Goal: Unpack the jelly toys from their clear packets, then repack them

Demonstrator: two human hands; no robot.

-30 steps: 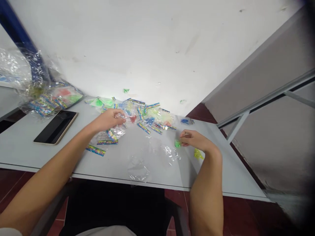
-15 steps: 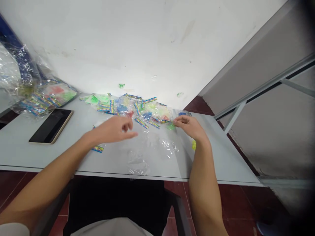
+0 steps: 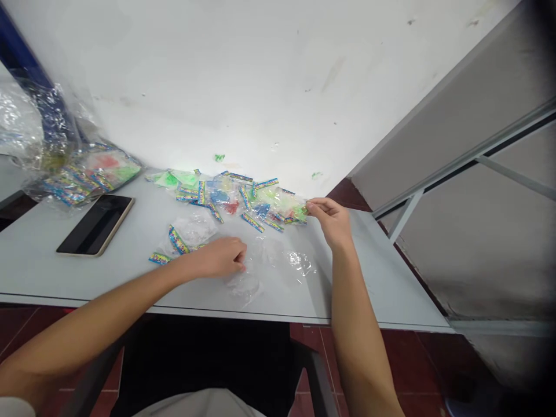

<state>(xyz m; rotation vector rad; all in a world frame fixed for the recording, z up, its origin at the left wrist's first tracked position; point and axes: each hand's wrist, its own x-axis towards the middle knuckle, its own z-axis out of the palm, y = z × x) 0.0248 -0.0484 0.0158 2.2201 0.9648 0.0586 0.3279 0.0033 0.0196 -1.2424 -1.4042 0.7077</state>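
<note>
Right hand (image 3: 335,223) — fingertips pinched on green piece (image 3: 300,214) at right end of packet pile (image 3: 263,209). Left hand (image 3: 220,258) — fingers curled at clear plastic (image 3: 245,288) on table (image 3: 386,284); can't tell if gripping.

Printed strips (image 3: 266,184) carry speckled blue and yellow; the packets (image 3: 185,178) show green, red and blue. The phone (image 3: 95,225) is black with a gold edge, the worktop (image 3: 145,211) pale grey, the floor tiles (image 3: 412,364) dark red.
</note>
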